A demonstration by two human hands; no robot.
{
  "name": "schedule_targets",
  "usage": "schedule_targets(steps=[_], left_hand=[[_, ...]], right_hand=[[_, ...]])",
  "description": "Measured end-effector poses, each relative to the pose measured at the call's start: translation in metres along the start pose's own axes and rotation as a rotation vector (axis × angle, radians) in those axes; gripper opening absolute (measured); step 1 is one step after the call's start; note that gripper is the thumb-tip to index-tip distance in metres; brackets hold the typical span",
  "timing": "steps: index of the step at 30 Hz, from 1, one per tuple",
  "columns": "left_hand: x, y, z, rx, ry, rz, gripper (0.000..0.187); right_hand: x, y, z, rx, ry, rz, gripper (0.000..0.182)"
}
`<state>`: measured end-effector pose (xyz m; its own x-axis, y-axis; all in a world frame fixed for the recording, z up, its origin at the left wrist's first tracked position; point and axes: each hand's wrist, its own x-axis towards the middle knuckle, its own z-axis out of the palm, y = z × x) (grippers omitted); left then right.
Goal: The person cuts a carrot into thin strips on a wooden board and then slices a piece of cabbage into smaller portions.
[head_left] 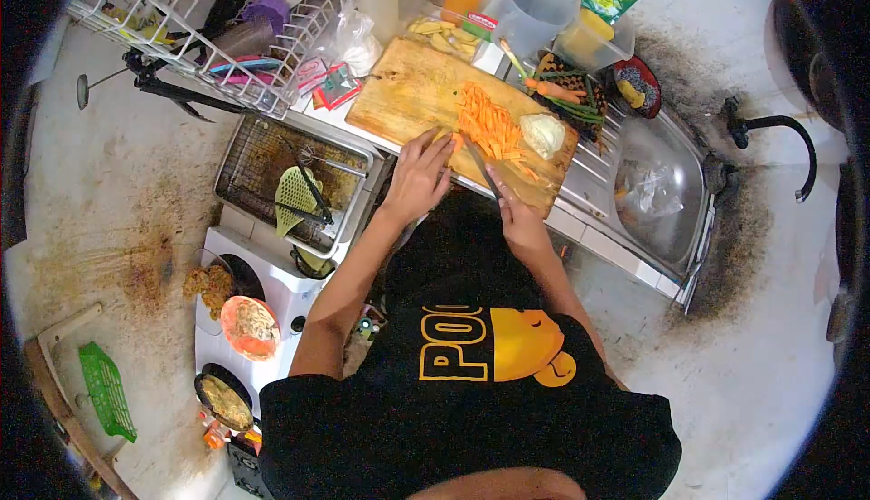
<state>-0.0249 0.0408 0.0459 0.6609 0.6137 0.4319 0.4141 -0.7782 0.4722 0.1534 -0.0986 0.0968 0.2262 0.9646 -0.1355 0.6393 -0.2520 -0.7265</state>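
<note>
My right hand grips a knife, its blade angled over the near edge of the wooden cutting board. My left hand presses with bent fingers on a small orange piece of carrot beside the blade, partly hidden by the fingertips. Just beyond the blade lies a heap of carrot strips. A pale piece of cabbage sits at the board's right end, with a few loose strips near it.
To the right is a steel sink with a plastic bag inside and a black faucet. Whole carrots lie behind the board. At left are a deep fryer, a dish rack and a pan on the stove.
</note>
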Motion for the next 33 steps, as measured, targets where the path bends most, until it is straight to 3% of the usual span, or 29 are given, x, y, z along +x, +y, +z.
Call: schedule_targets(steps=[1,5,7,11,13,19,23,26,28,33], left_hand=[[0.000,0.001,0.002,0.003,0.003,0.000,0.050],[0.000,0.012,0.009,0.148,-0.019,-0.059,0.053],[0.001,0.023,0.007,0.197,-0.035,-0.092,0.053],[0.004,0.028,0.008,0.296,-0.047,-0.155,0.051],[0.006,0.024,0.012,0.303,-0.009,-0.148,0.048],[0.004,0.008,0.025,0.402,0.059,-0.076,0.037],[0.008,0.013,0.027,0.367,0.147,-0.130,0.031],[0.011,0.016,0.027,0.376,0.191,-0.139,0.027],[0.012,0.022,0.029,0.373,0.179,-0.157,0.027],[0.011,0.026,0.029,0.396,0.187,-0.178,0.028]], right_hand=[[0.002,-0.008,-0.003,0.024,-0.056,0.120,0.051],[0.009,-0.016,-0.013,-0.032,-0.150,0.253,0.054],[0.009,-0.005,-0.012,-0.163,0.015,-0.058,0.058],[0.014,0.000,-0.022,-0.289,0.119,-0.281,0.058],[0.018,-0.016,-0.040,-0.519,-0.171,-0.015,0.062],[0.052,-0.038,-0.068,-0.997,-0.321,-0.145,0.075],[0.066,-0.014,-0.070,-0.983,-0.316,-0.234,0.069],[0.067,0.023,-0.068,-1.111,-0.431,-0.234,0.059],[0.057,0.021,-0.075,-0.824,-0.330,-0.137,0.050],[0.037,0.011,-0.091,-0.744,-0.335,-0.075,0.053]])
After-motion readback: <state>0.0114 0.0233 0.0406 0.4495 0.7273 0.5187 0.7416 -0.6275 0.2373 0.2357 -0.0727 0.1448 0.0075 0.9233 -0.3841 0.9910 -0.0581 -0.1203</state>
